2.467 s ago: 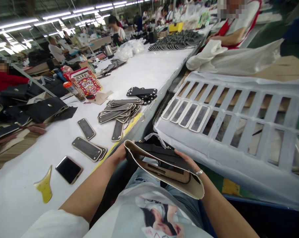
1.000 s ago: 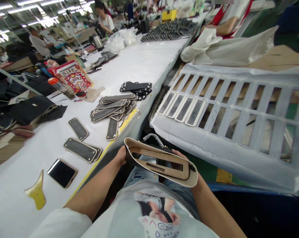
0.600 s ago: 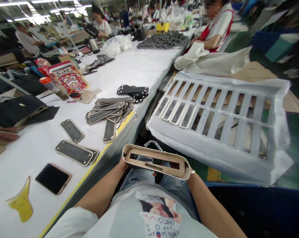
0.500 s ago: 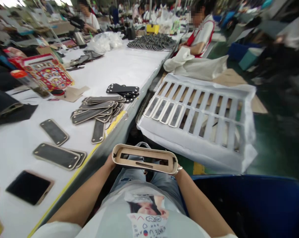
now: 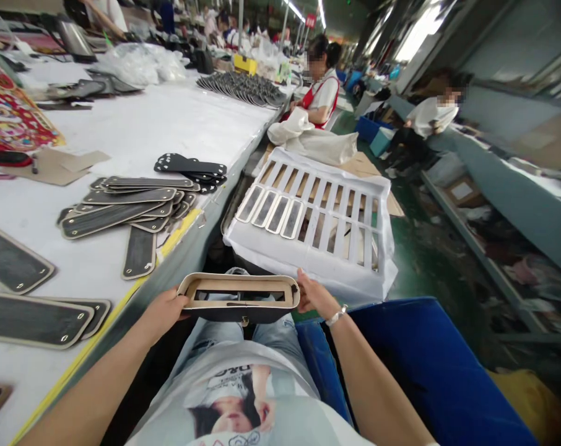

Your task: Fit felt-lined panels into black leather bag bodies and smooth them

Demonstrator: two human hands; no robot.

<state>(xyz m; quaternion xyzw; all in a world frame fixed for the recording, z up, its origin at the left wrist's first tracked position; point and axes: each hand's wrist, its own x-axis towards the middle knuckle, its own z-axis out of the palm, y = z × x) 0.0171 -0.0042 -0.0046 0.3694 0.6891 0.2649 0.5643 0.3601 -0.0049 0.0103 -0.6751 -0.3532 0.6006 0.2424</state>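
Low over my lap is a long, shallow bag body (image 5: pixel 225 314), open at the top, with rounded ends. Its inside is beige, its outer side dark, and a small metal clasp (image 5: pixel 244 321) sits on the front. My left hand (image 5: pixel 165 311) grips the left end, fingers closed around the edge. At the right end is my right hand (image 5: pixel 315 293), its fingers bent against the wall and one fingertip raised above the rim. Inside the bag body, a slot-like opening shows dark, and its lower part is hidden.
Left, a white table (image 5: pixel 206 130) bears a pile of dark panels (image 5: pixel 117 207) with rivets and some black straps (image 5: pixel 192 170). Ahead stands a slotted white rack (image 5: pixel 336 272) with several panels on it. A blue bin (image 5: pixel 415 353) is at my right; a co-worker (image 5: pixel 321 99) sits beyond.
The view has swung to the right. My right hand has shifted its hold at the right end, and more of its fingers show. The bag body has tipped, showing its dark front and clasp.
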